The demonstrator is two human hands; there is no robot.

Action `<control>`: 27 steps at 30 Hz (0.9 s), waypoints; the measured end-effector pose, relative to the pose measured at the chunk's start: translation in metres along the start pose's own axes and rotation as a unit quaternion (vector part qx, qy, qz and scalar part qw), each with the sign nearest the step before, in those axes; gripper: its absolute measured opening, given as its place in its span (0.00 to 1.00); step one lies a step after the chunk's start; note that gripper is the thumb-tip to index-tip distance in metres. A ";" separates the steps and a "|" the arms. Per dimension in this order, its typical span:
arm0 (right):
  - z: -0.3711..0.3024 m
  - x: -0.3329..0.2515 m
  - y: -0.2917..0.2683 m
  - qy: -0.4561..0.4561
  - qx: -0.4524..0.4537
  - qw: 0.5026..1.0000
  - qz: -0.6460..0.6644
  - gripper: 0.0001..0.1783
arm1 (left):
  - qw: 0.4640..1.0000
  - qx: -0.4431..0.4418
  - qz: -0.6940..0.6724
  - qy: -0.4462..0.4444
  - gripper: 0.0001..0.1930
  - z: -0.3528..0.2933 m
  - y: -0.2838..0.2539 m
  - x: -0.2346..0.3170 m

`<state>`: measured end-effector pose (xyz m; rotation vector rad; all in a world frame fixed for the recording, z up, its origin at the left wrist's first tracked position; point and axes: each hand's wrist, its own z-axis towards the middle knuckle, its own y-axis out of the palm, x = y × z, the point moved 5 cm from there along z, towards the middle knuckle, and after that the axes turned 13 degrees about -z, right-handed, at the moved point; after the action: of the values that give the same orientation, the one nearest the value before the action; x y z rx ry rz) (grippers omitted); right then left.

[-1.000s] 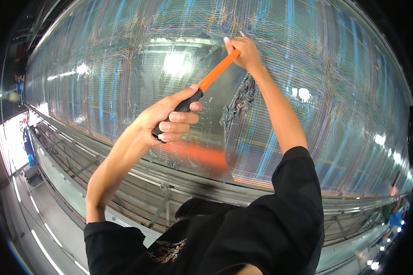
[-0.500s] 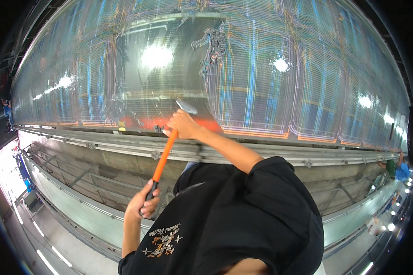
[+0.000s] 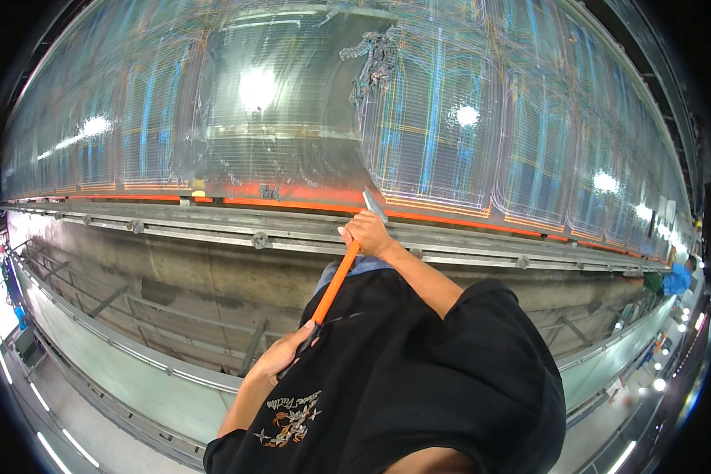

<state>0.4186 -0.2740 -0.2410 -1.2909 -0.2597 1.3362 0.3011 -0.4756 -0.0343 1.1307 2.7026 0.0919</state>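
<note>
I hold a long scraper with an orange shaft (image 3: 336,283) in both hands. My right hand (image 3: 366,234) grips the upper end just behind the flat metal blade (image 3: 374,206). My left hand (image 3: 287,355) is closed around the black grip at the lower end, close to my black shirt. The blade rests at the bottom edge of a large glossy panel (image 3: 308,118), right by the orange strip (image 3: 308,194) that runs along that edge. A dark smeared patch (image 3: 374,59) sits high on the panel.
A grey metal rail with bolts (image 3: 257,237) runs below the panel. Under it stand steel frames and braces (image 3: 253,344). A person in blue (image 3: 675,276) is far off at the right edge. Ceiling lights reflect in the panel.
The scraper has come down from high on the panel to its bottom edge. My left hand dropped toward my chest, and the view has swung so the rail now lies across the middle.
</note>
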 end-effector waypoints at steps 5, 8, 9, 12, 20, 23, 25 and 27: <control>0.062 0.036 0.002 -0.005 0.056 0.998 0.015 0.20 | 0.988 -0.150 -0.001 -0.044 0.25 -0.026 0.030 0.070; 0.114 0.060 0.004 0.025 0.111 0.992 0.046 0.19 | 0.992 -0.113 0.022 -0.051 0.25 -0.049 0.057 0.130; 0.130 0.072 0.006 0.030 0.131 0.990 0.047 0.19 | 0.993 -0.100 0.027 -0.054 0.25 -0.055 0.067 0.154; 0.184 0.105 0.017 0.018 0.171 0.983 0.059 0.16 | 0.997 -0.055 0.012 -0.053 0.25 -0.072 0.094 0.211; 0.304 0.229 0.005 0.013 0.253 0.967 0.003 0.19 | 0.998 -0.049 0.011 -0.047 0.26 -0.066 0.164 0.351; 0.340 0.307 -0.025 -0.019 0.270 0.960 -0.066 0.21 | 0.996 -0.084 0.008 -0.006 0.24 -0.032 0.207 0.397; 0.361 0.340 -0.042 -0.025 0.226 0.972 -0.060 0.25 | 0.990 -0.138 -0.005 0.020 0.23 -0.019 0.225 0.413; 0.364 0.348 -0.044 0.003 0.173 0.983 -0.064 0.27 | 0.978 -0.201 -0.038 0.036 0.22 -0.010 0.234 0.417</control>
<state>0.2728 0.2102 -0.2511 -0.9688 -0.0987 1.2057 0.1763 -0.0145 -0.0626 0.9143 2.6146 0.6472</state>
